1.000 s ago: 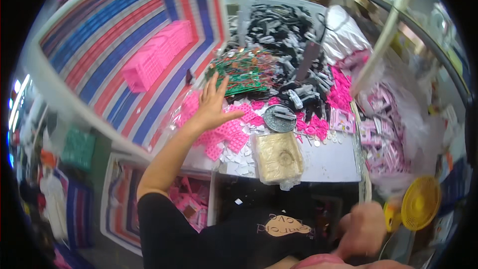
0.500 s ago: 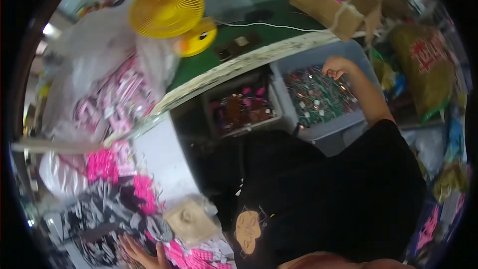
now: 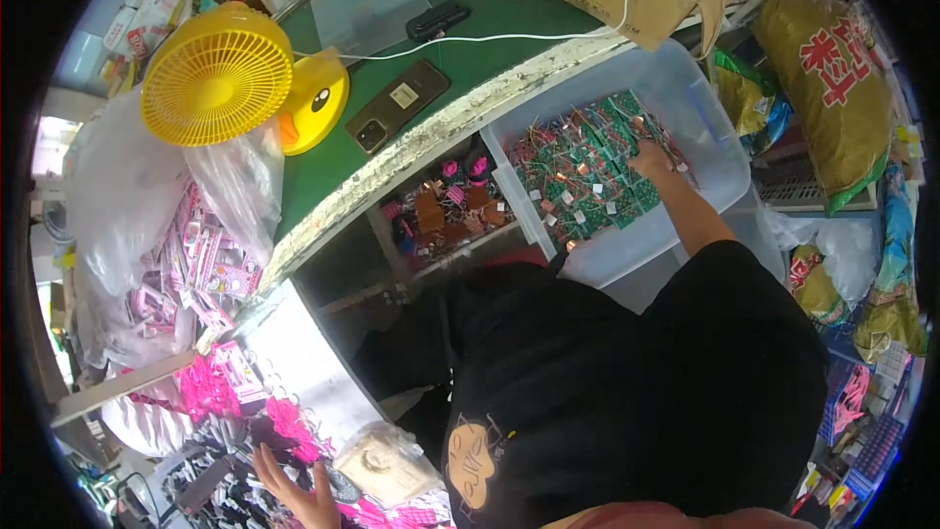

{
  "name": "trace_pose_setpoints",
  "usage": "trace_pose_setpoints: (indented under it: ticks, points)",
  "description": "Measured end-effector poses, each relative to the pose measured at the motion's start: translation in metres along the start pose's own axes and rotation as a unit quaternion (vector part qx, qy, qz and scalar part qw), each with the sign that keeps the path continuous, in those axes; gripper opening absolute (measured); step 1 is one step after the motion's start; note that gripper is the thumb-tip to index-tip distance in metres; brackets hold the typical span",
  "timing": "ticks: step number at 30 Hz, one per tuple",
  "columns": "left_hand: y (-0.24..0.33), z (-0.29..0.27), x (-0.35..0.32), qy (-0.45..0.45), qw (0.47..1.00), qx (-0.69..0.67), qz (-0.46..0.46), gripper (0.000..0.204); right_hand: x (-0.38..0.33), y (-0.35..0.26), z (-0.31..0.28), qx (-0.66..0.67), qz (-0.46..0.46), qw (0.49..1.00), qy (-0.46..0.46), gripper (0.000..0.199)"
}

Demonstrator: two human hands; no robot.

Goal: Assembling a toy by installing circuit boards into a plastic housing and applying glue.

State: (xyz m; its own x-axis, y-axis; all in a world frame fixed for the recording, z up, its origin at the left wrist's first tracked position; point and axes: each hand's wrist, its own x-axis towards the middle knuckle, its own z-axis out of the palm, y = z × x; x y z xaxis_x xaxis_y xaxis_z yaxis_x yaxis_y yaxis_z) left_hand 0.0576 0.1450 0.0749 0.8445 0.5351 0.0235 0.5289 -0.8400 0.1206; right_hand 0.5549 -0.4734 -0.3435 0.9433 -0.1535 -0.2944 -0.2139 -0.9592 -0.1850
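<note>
Circuit boards point(image 3: 587, 171), green with trailing wires, fill the clear plastic bin point(image 3: 710, 152) that sits below the edge of the green workbench point(image 3: 392, 49). Right hand point(image 3: 651, 159) now rests palm-down on the heap at the bin's far side, fingers curled into the boards; whether they grip one cannot be told. Half a second ago the same hand reached the same bin, so the reach has settled onto the stock and a pick from it appears to be in hand. Left hand point(image 3: 299, 495), well apart from the bin, lies flat with fingers spread on pink and grey parts point(image 3: 230, 411), as it did a second ago. Beside the bin, a tray of brown components point(image 3: 446, 211). On the workbench above it: a phone point(image 3: 397, 106), a yellow fan point(image 3: 217, 73).
</note>
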Motion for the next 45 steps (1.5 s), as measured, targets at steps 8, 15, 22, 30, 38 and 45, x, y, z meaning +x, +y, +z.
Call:
trace_pose_setpoints:
  ticks: [8, 15, 22, 30, 38, 45]
  points:
    - [-0.001, 0.011, 0.023, -0.028, 0.999, -0.027, 0.014, 0.073, 0.005, 0.016, -0.047, 0.365, 0.097, 0.879, -0.292, 0.024]
    - [-0.008, 0.013, 0.012, -0.023, 0.999, -0.046, -0.001, 0.07, 0.024, 0.029, -0.123, 0.579, 0.073, 0.766, -0.271, 0.021]
    - [-0.021, 0.028, -0.001, -0.047, 0.995, -0.076, -0.034, 0.07, 0.006, -0.004, -0.07, 0.463, 0.03, 0.814, -0.35, 0.044]
    - [-0.025, 0.031, -0.017, -0.044, 0.994, -0.082, -0.055, 0.071, -0.009, -0.048, 0.036, 0.202, -0.05, 0.965, -0.162, 0.05]
    - [-0.023, 0.038, -0.021, -0.041, 0.994, -0.082, -0.065, 0.07, -0.06, -0.088, -0.008, 0.219, -0.107, 0.969, -0.043, 0.046]
    - [-0.025, 0.047, -0.022, -0.046, 0.992, -0.099, -0.061, 0.067, -0.021, -0.048, 0.076, 0.282, -0.087, 0.93, -0.221, 0.053]
